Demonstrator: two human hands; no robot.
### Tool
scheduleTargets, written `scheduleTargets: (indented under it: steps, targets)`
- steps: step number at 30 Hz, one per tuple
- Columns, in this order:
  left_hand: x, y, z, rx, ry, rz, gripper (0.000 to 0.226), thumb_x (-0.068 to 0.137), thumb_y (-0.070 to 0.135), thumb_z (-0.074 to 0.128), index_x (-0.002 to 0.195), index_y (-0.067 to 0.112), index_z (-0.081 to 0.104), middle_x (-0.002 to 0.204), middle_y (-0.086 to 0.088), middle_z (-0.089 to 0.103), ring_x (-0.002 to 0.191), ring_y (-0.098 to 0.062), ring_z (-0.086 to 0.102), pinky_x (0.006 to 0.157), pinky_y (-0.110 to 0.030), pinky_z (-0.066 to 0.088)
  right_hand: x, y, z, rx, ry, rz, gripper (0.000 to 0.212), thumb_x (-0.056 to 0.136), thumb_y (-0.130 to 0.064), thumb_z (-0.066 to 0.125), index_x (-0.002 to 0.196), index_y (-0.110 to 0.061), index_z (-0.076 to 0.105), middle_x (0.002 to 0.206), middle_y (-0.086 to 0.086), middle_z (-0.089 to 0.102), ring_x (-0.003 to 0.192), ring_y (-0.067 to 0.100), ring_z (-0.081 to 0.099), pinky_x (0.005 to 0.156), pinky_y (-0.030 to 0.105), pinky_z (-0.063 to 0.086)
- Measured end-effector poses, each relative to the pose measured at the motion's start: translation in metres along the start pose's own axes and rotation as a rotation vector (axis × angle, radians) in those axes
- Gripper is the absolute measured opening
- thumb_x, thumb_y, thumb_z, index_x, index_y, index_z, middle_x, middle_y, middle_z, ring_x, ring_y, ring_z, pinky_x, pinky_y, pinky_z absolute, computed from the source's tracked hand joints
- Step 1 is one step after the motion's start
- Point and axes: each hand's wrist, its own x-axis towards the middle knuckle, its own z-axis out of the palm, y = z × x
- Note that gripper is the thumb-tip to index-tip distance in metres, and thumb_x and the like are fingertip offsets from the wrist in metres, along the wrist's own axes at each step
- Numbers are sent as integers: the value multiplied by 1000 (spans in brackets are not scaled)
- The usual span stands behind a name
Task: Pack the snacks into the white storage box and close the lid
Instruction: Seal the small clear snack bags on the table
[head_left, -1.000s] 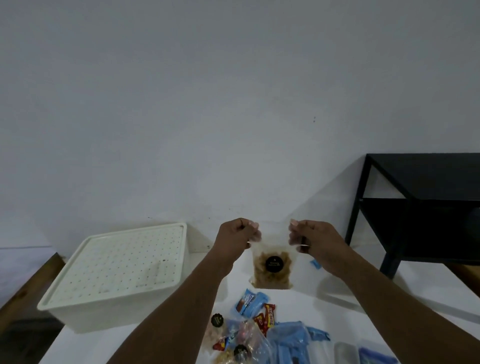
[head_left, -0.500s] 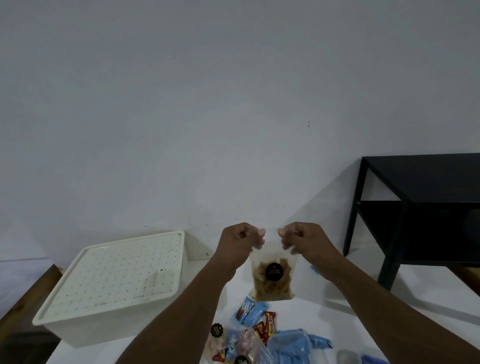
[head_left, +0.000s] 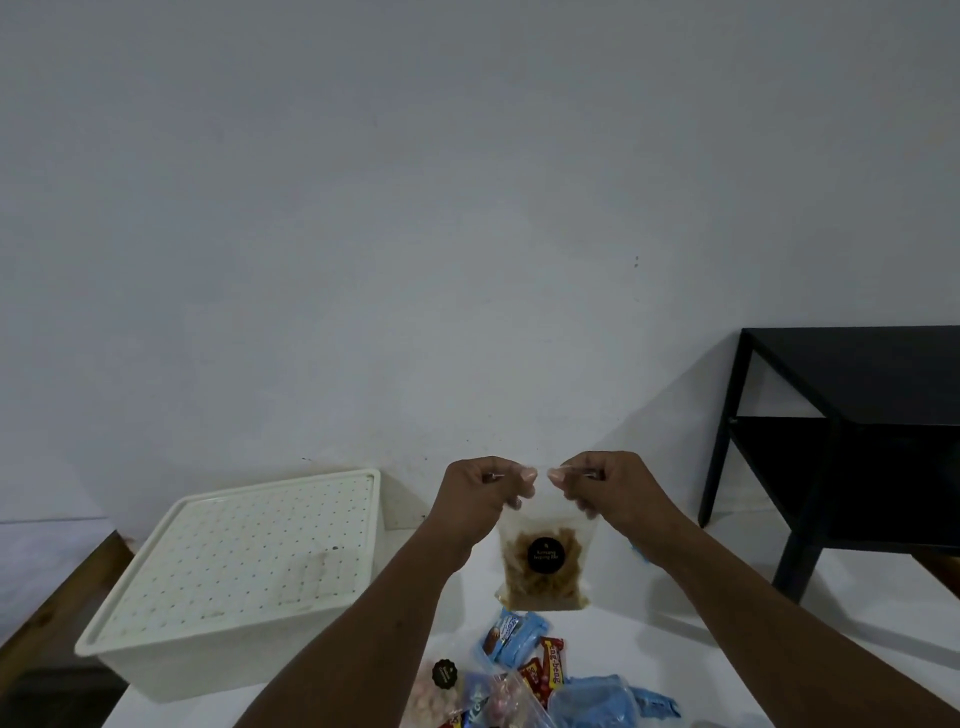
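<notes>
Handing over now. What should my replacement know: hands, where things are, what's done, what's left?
Left hand and right hand each pinch a top corner of the clear snack pouch, held above the table.
White storage box sits to the left, lid on.
Other snacks lie piled at the near edge.
Done: nothing visibly packed.
Left: open the box, pack everything, close it.

- Storage box (head_left: 218, 660): left on table (head_left: 675, 649), lid (head_left: 249, 551) on.
- Snack pile (head_left: 524, 670): right of box.
- Pouch (head_left: 543, 566): above pile, off table.
- Shelf unit (head_left: 852, 441): far right.
</notes>
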Motion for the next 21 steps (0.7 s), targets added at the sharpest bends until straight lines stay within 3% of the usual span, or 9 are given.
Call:
scheduleTargets:
  steps: [8,15,21]
  targets:
    - [-8,3,-23,31,-71,-70,26,83,34,76,91,9,77,81,-7,75,66,-14,63,58,-24,42,3,-13,21,-91,-56,-34,18,87,-24,71,78,-8,71,61,-3,61,59,10,55,59,24,46]
    - [-6,3,-42,50,-31,-23,16,87,21,73,82,5,73,68,-4,65,58,-12,53,55,-13,43,7,-12,40,17,-66,-13,13,88,-21,70,83,-11,76,69,5,72,60,12,59,57,24,48]
    - [-8,-4,-54,-9,-5,-67,26,83,31,77,89,6,75,80,-10,75,68,-14,68,64,-25,47,14,-10,48,-63,-14,-39,18,89,-22,69,78,-8,72,66,4,70,57,12,57,54,17,46]
